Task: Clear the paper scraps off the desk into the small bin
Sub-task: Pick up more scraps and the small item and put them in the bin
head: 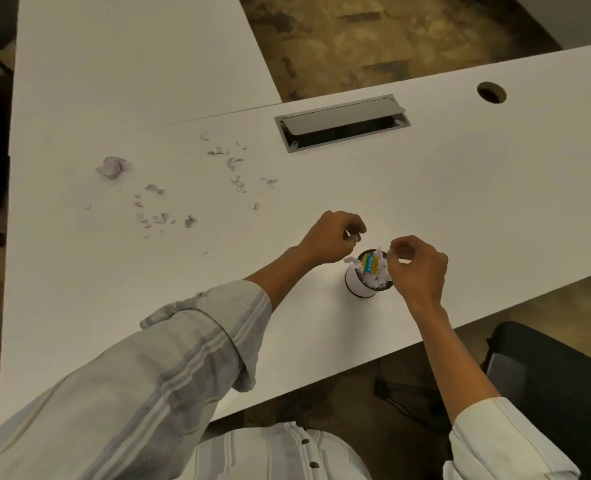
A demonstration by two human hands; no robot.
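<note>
A small white bin (360, 284) with a dark rim stands near the front edge of the white desk (460, 188), heaped with white scraps and a blue-and-yellow slip. My left hand (332, 239) hovers just left of its rim, fingers curled around a small white scrap. At the bin's right rim, my right hand (417, 265) pinches a small white scrap. Several paper scraps (235, 164) lie scattered further left on the desk. A crumpled wad (112, 167) sits at the far left, and more bits (155, 216) lie in front of it.
A grey cable hatch (342, 123) with its flap raised is set into the desk behind the bin. A round cable hole (491, 92) lies at the far right. A dark chair (557, 382) stands below the desk's front edge at the right.
</note>
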